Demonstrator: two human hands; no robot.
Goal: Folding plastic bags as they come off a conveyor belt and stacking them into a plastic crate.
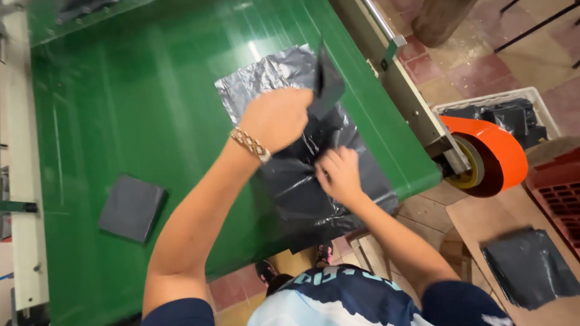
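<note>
A crumpled black plastic bag (290, 181) lies spread on the green belt (133, 102), reaching from its middle to the near edge. My left hand (277, 118), with a beaded bracelet on the wrist, is closed on a fold of the bag and lifts a dark flap (329, 78) upward. My right hand (339, 174) pinches the bag near its centre, fingers pressed into the plastic. A folded black bag (132, 207) lies flat on the belt to the left, apart from both hands.
An orange roller cover (498, 154) sits at the belt's right end beside a metal frame rail (405, 90). A white crate (531, 96) holds black bags. Another flat black bag (528, 265) rests on a wooden board at lower right. Tiled floor lies beyond.
</note>
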